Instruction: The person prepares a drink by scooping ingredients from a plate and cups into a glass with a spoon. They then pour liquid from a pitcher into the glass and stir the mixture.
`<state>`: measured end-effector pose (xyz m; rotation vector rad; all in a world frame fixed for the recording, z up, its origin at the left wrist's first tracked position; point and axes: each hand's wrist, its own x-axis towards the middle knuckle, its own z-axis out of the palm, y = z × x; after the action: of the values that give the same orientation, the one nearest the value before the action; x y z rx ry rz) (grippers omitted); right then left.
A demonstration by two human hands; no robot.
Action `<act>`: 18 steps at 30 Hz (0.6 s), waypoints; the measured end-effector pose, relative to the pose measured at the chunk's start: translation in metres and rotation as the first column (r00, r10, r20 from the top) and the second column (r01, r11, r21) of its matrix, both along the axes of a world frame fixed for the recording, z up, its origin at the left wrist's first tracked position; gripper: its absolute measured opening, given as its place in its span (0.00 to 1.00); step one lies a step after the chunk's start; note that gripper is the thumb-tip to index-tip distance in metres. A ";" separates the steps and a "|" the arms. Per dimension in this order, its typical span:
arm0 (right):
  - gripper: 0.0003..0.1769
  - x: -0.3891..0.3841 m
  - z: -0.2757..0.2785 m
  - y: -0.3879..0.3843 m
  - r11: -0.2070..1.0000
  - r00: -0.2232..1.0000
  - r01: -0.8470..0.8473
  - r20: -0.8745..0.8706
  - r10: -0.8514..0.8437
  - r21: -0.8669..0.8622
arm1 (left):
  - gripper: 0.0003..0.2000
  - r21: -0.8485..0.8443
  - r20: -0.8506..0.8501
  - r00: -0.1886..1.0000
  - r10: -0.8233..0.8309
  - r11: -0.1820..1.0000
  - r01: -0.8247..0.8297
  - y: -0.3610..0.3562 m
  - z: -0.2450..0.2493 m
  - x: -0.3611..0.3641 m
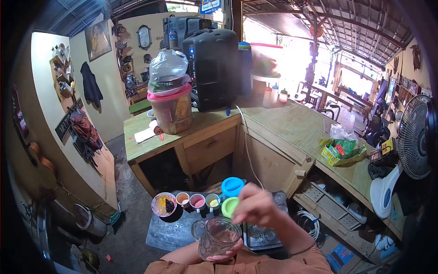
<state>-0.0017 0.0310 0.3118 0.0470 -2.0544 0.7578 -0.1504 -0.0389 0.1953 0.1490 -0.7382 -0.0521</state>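
Observation:
My left hand (229,254) cups a clear glass mug (216,239) from below, near my lap. The mug is tilted, and its handle points left. Above the mug's rim is my right hand (256,205), fingers curled together and slightly blurred. Whatever it may be pinching does not show. Just beyond the mug stand a blue-lidded container (232,186) and a green-lidded one (229,207), partly behind my right hand. To their left are several small cups, among them one with pink contents (197,201), and a bowl with yellow and dark contents (164,204).
The cups rest on a low grey surface (159,235). A tray of glasses (264,237) lies right of my lap. On the wooden counter are a pink-rimmed bucket (172,109), a black speaker (212,68) and a yellow basket (340,155). A white fan (388,192) stands far right.

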 end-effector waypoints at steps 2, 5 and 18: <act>0.08 -0.012 -0.003 -0.016 0.995 0.970 -0.081 0.234 0.063 0.065 | 0.37 -0.123 -0.140 0.987 0.084 0.987 -0.102 -0.005 -0.061 -0.021; 0.06 0.012 0.018 -0.010 0.989 0.992 0.117 0.038 -0.121 0.092 | 0.46 -0.068 -0.183 0.972 0.151 0.984 -0.165 0.002 -0.027 -0.018; 0.08 0.052 0.028 -0.021 0.923 0.922 0.383 0.054 -0.385 0.040 | 0.54 0.627 -0.338 0.426 0.840 0.538 -0.564 0.000 0.000 -0.068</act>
<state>0.0508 0.0101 0.3399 -0.3593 -2.0446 0.4889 -0.2182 -0.0387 0.1951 0.8501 0.0843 0.5811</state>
